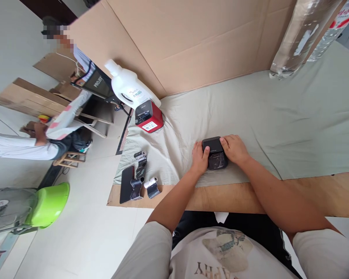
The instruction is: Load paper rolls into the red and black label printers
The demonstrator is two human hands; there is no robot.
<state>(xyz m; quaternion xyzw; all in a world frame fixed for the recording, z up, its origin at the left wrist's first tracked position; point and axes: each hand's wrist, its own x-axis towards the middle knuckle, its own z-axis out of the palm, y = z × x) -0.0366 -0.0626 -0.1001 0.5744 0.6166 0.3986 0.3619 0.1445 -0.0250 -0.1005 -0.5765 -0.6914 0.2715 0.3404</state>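
The left hand (201, 158) and right hand (235, 150) hold a black boxlike plastic device (217, 161) between them, on wrinkled grey-green cloth (296, 128). Slipping cloth could shift it. Leftward, 3 small curled black-and-white rolls (152, 188) and a red-and-black box (154, 119) stand clear, obstructing neither hand.

I had the left hand (199, 158) and right hand (235, 149) holding opposite sides of a small black device (213, 145) on the pale cloth (296, 116). On my feed, a red-and-black box (157, 119) stood before a white jug (135, 88); a dark slab (126, 185) lay beside three little rolls (151, 183).
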